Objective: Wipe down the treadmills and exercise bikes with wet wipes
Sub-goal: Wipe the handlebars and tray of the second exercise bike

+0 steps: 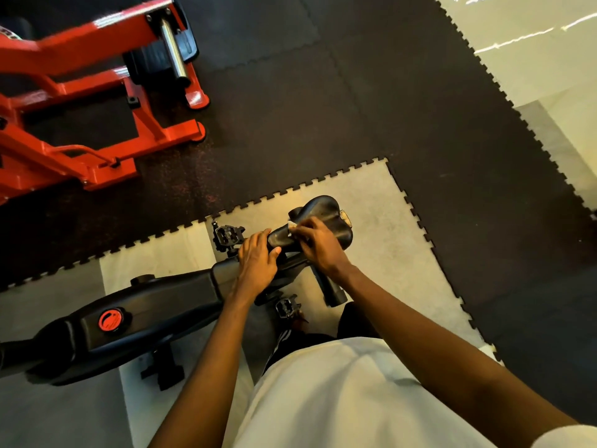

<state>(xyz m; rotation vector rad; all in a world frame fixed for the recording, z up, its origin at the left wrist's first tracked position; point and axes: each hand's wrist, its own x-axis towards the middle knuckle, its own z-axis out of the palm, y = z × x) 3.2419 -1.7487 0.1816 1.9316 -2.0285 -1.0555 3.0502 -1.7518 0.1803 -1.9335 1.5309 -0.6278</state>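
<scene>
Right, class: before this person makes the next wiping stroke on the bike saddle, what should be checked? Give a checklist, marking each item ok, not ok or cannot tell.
1. Wipe in hand: ok, the right hand pinches it against the saddle.
2. Saddle steadied: ok, the left hand grips its narrow front end.
3. Wipe wet enough: cannot tell.
4. Wide rear of the saddle free for the stroke: ok, nothing lies on it.
5. Rear of the saddle already wiped: cannot tell.
6. Near pedal wiped: cannot tell.
</scene>
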